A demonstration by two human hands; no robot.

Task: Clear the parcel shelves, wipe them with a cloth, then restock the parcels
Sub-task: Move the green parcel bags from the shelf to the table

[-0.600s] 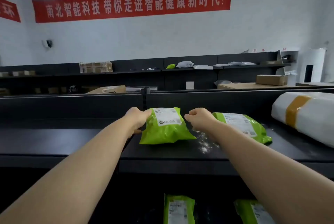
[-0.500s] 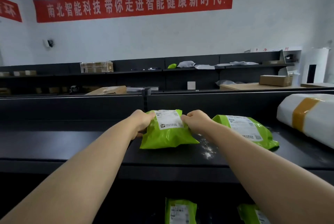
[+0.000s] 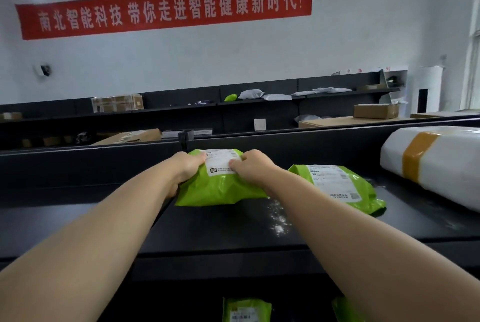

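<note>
A green parcel bag [image 3: 220, 189] with a white label lies on the black top shelf [image 3: 220, 230]. My left hand [image 3: 185, 168] grips its upper left edge and my right hand [image 3: 253, 168] grips its upper right edge, fingers curled over the label. To its right lies a second green parcel [image 3: 340, 186]. White dust [image 3: 279, 220] speckles the shelf between them. On the lower shelf, two more green parcels [image 3: 246, 308] [image 3: 345, 308] show partly.
A large white parcel with yellow tape [image 3: 431, 163] fills the shelf's right end. The shelf's black back panel [image 3: 91, 165] rises behind the bags. Beyond it, wall shelves [image 3: 181, 108] hold cardboard boxes [image 3: 376, 110] and grey bags [image 3: 250, 94].
Both hands have closed in from the bag's sides onto its top edge and now grip it. The camera has moved closer and tilted.
</note>
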